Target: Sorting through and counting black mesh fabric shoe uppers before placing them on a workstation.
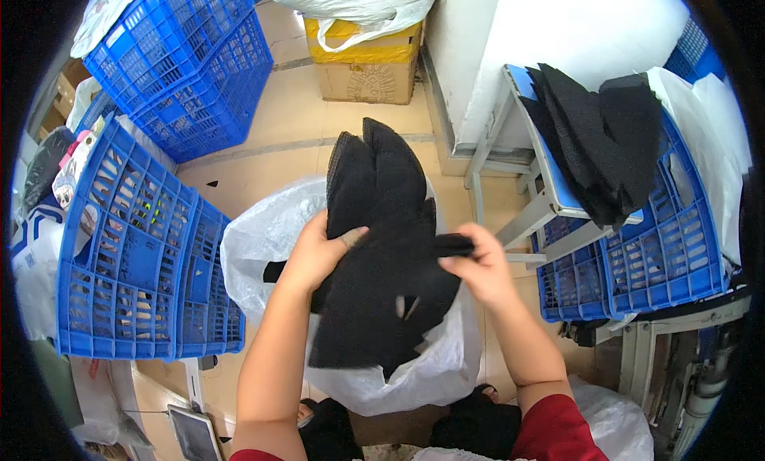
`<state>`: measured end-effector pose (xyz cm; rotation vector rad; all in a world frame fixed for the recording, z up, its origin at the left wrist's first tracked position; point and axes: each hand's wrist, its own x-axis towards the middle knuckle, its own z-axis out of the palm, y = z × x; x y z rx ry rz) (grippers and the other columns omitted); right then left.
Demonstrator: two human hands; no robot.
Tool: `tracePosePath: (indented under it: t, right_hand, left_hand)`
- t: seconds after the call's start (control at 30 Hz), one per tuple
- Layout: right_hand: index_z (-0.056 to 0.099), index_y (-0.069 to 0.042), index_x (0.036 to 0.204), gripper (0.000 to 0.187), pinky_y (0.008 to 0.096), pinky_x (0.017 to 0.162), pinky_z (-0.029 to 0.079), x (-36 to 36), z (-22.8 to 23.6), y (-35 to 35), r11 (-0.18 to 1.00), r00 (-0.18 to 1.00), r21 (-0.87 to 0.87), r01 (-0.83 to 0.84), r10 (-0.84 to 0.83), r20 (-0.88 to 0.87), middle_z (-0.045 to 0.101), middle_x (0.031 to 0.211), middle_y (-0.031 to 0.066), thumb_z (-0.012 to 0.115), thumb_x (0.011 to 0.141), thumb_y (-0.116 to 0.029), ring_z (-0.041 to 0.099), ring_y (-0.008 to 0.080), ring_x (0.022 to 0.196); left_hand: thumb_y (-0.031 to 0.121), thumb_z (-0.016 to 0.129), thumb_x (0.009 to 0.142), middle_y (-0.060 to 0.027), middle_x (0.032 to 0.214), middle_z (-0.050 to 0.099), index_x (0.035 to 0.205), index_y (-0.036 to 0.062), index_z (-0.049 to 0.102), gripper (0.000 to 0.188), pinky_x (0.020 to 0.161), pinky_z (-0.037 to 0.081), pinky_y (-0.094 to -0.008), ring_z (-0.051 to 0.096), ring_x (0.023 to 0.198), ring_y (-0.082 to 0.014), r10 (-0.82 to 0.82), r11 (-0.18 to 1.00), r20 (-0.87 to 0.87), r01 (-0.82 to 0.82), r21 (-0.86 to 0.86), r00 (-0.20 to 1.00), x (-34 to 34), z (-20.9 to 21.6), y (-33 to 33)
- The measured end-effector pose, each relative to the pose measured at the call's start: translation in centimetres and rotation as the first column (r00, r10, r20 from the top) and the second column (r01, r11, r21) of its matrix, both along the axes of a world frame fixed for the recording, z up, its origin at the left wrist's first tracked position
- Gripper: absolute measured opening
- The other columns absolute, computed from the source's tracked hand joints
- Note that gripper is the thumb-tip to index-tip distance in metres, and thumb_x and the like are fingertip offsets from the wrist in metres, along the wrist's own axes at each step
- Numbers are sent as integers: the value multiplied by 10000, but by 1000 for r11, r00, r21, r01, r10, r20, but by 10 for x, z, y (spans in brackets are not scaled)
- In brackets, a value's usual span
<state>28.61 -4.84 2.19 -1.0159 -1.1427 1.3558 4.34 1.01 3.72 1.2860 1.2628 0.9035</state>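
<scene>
Black fabric pieces (370, 278), layered in a stack with rounded lobes at the far end, hang before me over a translucent white plastic bag (267, 222). My left hand (324, 252) is closed on the stack's left edge, its thumb lying on top. On the right side, my right hand (478, 263) pinches a folded part of the black fabric between thumb and fingers. A small light gap shows through the lower right of the stack. The fingers under the fabric on the left are hidden.
More black fabric pieces (594, 134) lie on a blue-topped stool (522, 82) at the right. Blue crates (127, 246) stand at the left, others (187, 62) behind them and more (637, 266) at the right. A cardboard box (366, 78) under a white bag (358, 7) is at the back.
</scene>
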Motion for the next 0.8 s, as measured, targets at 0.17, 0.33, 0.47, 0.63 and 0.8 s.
tracePosePath:
  t: [0.17,0.33,0.47,0.63,0.8]
  right_hand:
    - [562,-13,915,231,317,967,345,-16,-36,12,929,930,240,283,-327,168,560,1068,105,642,703,31,511,231,1077]
    - [575,-16,941,230,291,918,383,-9,-40,14,957,957,92,274,-281,71,562,1093,73,653,725,5,526,179,1031]
    - [588,-14,989,249,272,839,433,-9,-41,12,978,979,-68,198,-200,-31,592,1026,36,660,751,-13,547,125,939]
    - [592,-8,1006,251,267,788,452,0,-34,15,973,977,-101,207,-211,-27,621,918,18,654,763,-15,568,115,850]
    - [597,-6,989,227,252,764,457,4,-35,14,981,984,-76,179,-178,23,629,896,14,650,768,-10,572,103,820]
  left_hand:
    - [65,689,779,-129,1124,606,1203,-38,520,468,893,450,-316,578,1008,-198,-32,997,297,53,-63,955,-6,-4,-6]
    - [53,695,774,-138,1179,576,1229,-38,498,504,928,429,-328,552,1061,-217,-11,990,332,57,-131,943,-11,-5,-4]
    - [80,721,760,-147,1200,562,1248,-40,478,559,948,416,-335,541,1081,-228,-9,984,335,67,-164,942,-11,-3,-3]
    - [107,726,750,-146,1161,582,1238,-38,480,565,911,439,-361,565,1034,-245,-4,990,333,51,-133,943,-14,-6,-2]
    - [154,733,759,-152,1193,562,1250,-40,468,591,931,425,-367,544,1071,-254,-11,987,300,58,-150,954,-16,-7,-3]
